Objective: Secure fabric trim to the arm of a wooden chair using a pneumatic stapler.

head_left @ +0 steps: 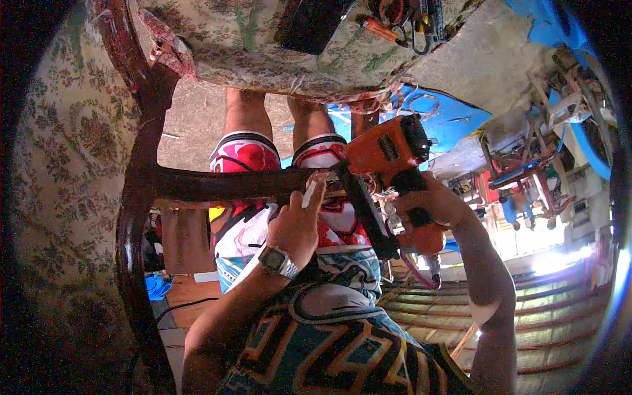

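Observation:
My right hand (424,207) grips the black handle of an orange pneumatic nail gun (378,151), whose long black magazine slants downward and whose nose is at a dark wooden rail (227,184). My left hand (296,230), with a watch on the wrist, holds that rail just beside the nose, index finger reaching onto it and something white along the finger. The rail crosses above my legs and joins a dark curved post at the left of a floral upholstered piece of furniture (69,151). A pinkish hose hangs from the gun.
Black-and-orange tools (385,29) and a dark flat object (309,23) lie on the floral seat (243,66). A blue sheet (454,115) lies on the floor behind. Wooden frames (513,164) stand at the right, and a dark cable (191,303) runs at the lower left.

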Available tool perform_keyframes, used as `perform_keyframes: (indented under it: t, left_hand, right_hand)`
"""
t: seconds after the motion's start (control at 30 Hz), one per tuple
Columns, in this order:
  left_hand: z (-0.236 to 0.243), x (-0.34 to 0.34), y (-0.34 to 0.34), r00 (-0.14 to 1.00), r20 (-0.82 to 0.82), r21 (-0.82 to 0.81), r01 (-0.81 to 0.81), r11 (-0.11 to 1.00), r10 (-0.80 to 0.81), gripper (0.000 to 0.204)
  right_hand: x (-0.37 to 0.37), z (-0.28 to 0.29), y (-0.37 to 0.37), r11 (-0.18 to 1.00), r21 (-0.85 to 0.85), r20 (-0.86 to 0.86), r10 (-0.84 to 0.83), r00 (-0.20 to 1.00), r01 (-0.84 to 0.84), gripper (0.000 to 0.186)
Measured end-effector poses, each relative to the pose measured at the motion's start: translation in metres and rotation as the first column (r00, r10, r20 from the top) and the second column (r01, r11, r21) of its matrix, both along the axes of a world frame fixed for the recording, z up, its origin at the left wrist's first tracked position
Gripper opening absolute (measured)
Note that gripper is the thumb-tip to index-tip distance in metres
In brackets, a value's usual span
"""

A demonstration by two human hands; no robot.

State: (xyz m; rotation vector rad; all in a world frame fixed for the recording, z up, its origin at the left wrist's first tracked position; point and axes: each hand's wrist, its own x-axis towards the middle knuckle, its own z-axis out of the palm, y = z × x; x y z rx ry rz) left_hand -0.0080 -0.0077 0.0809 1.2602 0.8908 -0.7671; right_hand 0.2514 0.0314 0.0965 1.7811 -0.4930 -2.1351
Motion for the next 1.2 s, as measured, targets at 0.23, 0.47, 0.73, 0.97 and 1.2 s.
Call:
perform_keyframes:
  t: [0.23,0.47,0.73,0.97,1.2]
  left_hand:
    - [0.0,0.0,0.002,1.0,-0.001,-0.019,0.009,1.0,-0.009,0.066]
    - [0.003,-0.005,-0.001,0.998,0.055,0.005,-0.022,1.0,0.022,0.064]
    - [0.003,-0.007,-0.005,0.93,0.062,0.024,-0.363,0.931,0.361,0.058]
    - [0.003,-0.014,-0.01,0.817,0.08,0.044,-0.575,0.817,0.571,0.049]
    - [0.012,-0.013,-0.022,0.775,-0.055,0.009,-0.63,0.777,0.629,0.045]
  right_hand:
    - [-0.011,-0.001,0.004,0.999,0.011,-0.039,-0.03,0.999,0.03,0.032]
    - [-0.012,-0.005,0.013,0.999,-0.021,-0.137,-0.028,0.99,0.026,0.031]
    - [-0.019,-0.019,0.029,0.977,0.077,-0.347,0.215,0.913,-0.201,0.025]
    - [-0.012,-0.025,0.028,0.992,0.075,-0.263,0.121,0.957,-0.105,0.036]
    - [-0.007,-0.021,0.031,0.987,0.143,-0.195,0.098,0.976,-0.071,0.048]
